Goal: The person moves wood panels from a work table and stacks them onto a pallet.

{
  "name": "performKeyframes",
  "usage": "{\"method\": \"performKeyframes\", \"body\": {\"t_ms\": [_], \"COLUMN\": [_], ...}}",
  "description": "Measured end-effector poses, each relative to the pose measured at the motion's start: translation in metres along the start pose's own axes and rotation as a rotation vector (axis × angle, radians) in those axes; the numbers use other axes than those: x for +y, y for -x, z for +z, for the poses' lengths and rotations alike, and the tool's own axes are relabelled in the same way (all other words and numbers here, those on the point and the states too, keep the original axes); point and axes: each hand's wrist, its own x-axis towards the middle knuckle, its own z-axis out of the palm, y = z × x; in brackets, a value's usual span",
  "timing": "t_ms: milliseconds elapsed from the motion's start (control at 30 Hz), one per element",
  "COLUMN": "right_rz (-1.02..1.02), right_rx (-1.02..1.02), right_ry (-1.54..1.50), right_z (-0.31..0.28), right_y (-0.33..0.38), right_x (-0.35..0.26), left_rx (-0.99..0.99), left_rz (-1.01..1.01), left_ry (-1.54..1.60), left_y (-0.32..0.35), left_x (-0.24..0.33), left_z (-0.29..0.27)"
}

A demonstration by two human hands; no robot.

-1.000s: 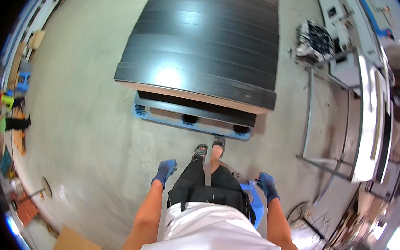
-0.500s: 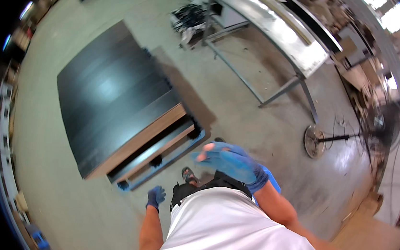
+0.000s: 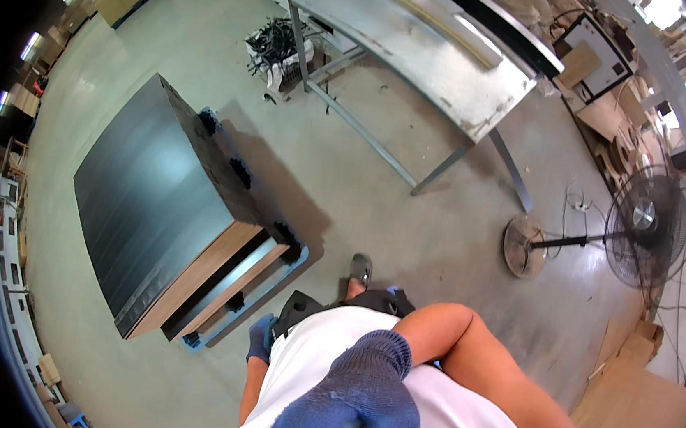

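Note:
My right hand (image 3: 349,404), in a dark blue knitted glove, is raised close in front of my white shirt (image 3: 456,415). The elbow is bent, and the fingertips run out past the lower edge, so their grip is hidden. At my left side hangs my left hand (image 3: 261,336), gloved in blue, with its fingers loosely extended and nothing visible in it. Ahead and to the left, a stack of dark wood-grain panels (image 3: 142,195) with light brown edges rests on a blue pallet (image 3: 270,285) low on the floor. Neither hand touches the stack.
A metal-topped table (image 3: 424,53) with long strips on it stands ahead. Beside its leg sits a basket of black scraps (image 3: 280,47). To the right are a pedestal fan (image 3: 644,214) with trailing cables and cardboard sheets (image 3: 639,399). Long white machinery (image 3: 10,281) lines the far left.
My right hand has come up from waist height toward my chest and the camera. My left hand has drawn in beside my hip. The view has shifted, and the stack is seen more from its side.

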Motion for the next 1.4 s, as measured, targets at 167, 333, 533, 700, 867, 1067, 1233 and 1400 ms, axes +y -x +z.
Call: {"method": "performKeyframes", "body": {"t_ms": [167,333,533,700,867,1067,1233,1400], "right_rz": [-0.158,-0.259,-0.218,-0.176,-0.28,0.061,0.313,0.832], "right_rx": [-0.104,0.03,0.013,0.049,0.02,0.096,0.808,1.31], "right_ry": [0.045,0.099,0.301,0.436,0.393,0.521,0.697,1.858], "right_z": [-0.019,-0.024,-0.071,-0.117,-0.186,-0.241,-0.282,-0.337], "right_y": [0.001,-0.003,-0.006,-0.02,-0.046,-0.057,-0.031,0.08], "right_x": [-0.034,-0.074,-0.133,-0.19,-0.203,-0.288,-0.331,-0.387], "left_rx": [-0.164,-0.38,-0.581,-0.659,-0.409,-0.266,-0.531,-0.661], "left_rz": [-0.135,-0.236,-0.232,-0.028,-0.214,-1.022,-0.174,0.152], "left_ry": [-0.008,-0.105,-0.203,-0.289,0.113,1.006,0.04,-0.593], "left_y": [-0.016,-0.055,-0.111,-0.253,-0.374,-0.516,-0.506,-0.475], "left_x": [-0.013,0.011,0.015,0.018,0.017,0.066,0.001,0.035], "left_z": [0.028,0.019,0.026,0.046,0.033,-0.016,0.001,0.028]}}
